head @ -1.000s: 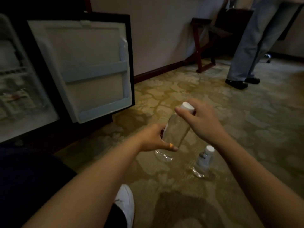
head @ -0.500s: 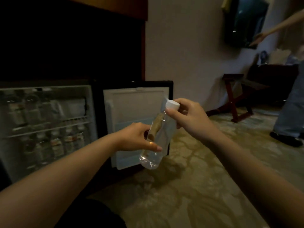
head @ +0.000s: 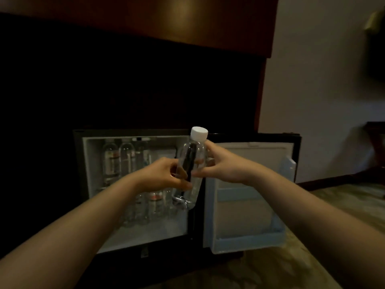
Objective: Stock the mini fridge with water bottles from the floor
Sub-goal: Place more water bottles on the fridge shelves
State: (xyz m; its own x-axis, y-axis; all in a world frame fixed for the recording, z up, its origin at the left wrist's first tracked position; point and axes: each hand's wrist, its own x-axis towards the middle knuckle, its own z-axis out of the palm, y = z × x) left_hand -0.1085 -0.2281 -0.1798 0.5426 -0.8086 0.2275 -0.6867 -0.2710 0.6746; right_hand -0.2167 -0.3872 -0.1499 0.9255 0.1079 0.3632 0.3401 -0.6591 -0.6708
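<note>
Left of the fingers, the mini fridge [head: 91, 205] stands open, with stocked bottles [head: 116, 161] on its shelves. The left hand [head: 164, 174] grasps the water bottle [head: 191, 170] low on its body; the right hand [head: 220, 165] grips it near the shoulder. Keep the bottle upright, and slide it into the free space behind the fingers. Beyond the right fingers is the door [head: 250, 195].

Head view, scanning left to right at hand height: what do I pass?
Bottles on the upper fridge shelf → left hand → held water bottle → right hand → open fridge door → wall.
</note>
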